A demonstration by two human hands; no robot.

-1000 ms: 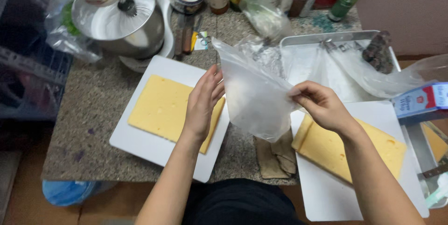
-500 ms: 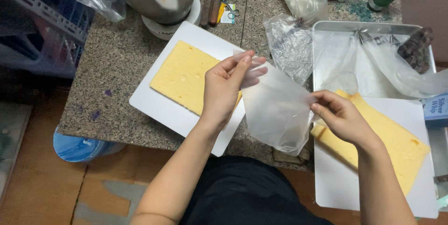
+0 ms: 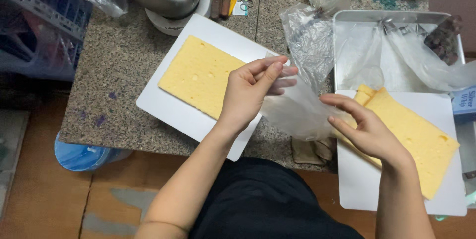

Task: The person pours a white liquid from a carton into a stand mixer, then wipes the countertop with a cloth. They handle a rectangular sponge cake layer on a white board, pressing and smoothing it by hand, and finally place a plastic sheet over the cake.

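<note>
I held both bare forearms up from the lower edge, elbows bent. My left hand [image 3: 250,93] was raised palm down, fingers stretched rightward and pinched lightly together. My right hand [image 3: 364,127] sat lower, fingers curled leftward, thumb tucked beneath them.

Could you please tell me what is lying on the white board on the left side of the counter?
A flat yellow sponge sheet lies on the white board. The left hand covers its near right corner, so that part cannot be seen.
</note>
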